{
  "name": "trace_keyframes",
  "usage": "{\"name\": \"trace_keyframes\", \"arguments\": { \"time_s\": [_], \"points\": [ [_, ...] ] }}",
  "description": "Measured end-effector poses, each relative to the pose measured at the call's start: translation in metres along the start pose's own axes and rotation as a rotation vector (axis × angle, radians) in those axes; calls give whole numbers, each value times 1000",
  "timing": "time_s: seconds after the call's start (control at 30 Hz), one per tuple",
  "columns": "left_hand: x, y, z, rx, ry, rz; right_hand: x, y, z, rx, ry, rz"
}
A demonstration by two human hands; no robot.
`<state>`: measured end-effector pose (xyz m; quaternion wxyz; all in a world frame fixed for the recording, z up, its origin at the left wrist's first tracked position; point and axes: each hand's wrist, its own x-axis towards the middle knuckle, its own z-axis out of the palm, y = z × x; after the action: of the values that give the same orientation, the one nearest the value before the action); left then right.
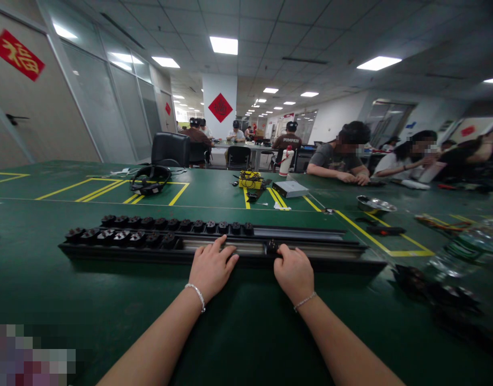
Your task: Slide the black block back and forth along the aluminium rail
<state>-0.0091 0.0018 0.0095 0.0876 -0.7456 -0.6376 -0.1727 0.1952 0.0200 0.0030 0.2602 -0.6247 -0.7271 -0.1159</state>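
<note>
A long black power track [327, 265] lies across the green table in front of me. Several round black socket modules [121, 237] sit along its left part, and a second row [186, 225] lines the back rail. My left hand [211, 268] rests on the front edge of the track, fingers spread over the bare metallic channel, with nothing held. My right hand [293, 271] is closed, its thumb and fingertips against a single black socket module [272, 246] in the channel, apart from the others. The fingers' far side is hidden.
At the right are a clear plastic bottle [465, 247], a metal bowl [375, 204] and a dark pile of parts [435, 289]. Further back lie a black headset [150, 179], a yellow object with cables [250, 180] and a grey box [290, 188]. Several people sit beyond.
</note>
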Motion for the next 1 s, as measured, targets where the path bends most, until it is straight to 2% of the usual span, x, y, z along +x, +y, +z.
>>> {"name": "trace_keyframes", "arguments": {
  "time_s": [0.6, 0.7, 0.8, 0.9, 1.0],
  "points": [
    [0, 1, -1, -24, -4, -6, 1, 1, -4, -24, 12, 3],
    [0, 1, 0, -18, -2, -15, 1, 2, 1, 34, 85, -12],
    [0, 2, -2, -22, -16, -22, 1, 3, 6, 102, 180, -126],
    [1, 3, -3, -26, -24, -26, 0, 3, 9, 109, 131, -225],
    [1, 3, -3, -33, -24, -27, 0, 4, 10, 110, 62, -218]
  ]
}}
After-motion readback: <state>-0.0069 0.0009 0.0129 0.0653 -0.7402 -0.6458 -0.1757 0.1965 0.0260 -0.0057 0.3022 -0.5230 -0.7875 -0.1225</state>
